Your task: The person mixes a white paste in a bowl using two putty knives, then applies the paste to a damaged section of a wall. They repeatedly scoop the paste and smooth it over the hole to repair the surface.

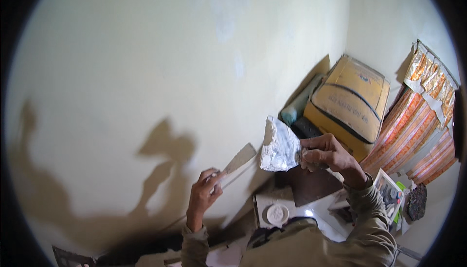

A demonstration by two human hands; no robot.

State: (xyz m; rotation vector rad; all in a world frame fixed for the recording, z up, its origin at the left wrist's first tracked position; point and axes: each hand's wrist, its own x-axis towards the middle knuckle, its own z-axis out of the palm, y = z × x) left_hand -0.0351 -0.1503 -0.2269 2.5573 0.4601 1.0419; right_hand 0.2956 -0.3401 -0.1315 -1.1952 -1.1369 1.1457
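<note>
My left hand (203, 196) is closed around the handle of a putty knife (241, 156), its blade pointing up and right. To its right, my right hand (331, 156) grips the edge of a flat plate (279, 148) thickly smeared with white putty; its handle, if it has one, is hidden by my fingers. A small gap separates the blade tip from the plate. Both tools are held up in front of a pale wall (146, 48), which carries a few whiter patches and the shadows of my arms and tools.
A yellow case (350, 97) stands high at the right, with a green roll (301, 102) beside it. An orange striped curtain (406, 131) hangs at the far right. Below, a white bowl (277, 213) with pale contents sits on a small stand (262, 201).
</note>
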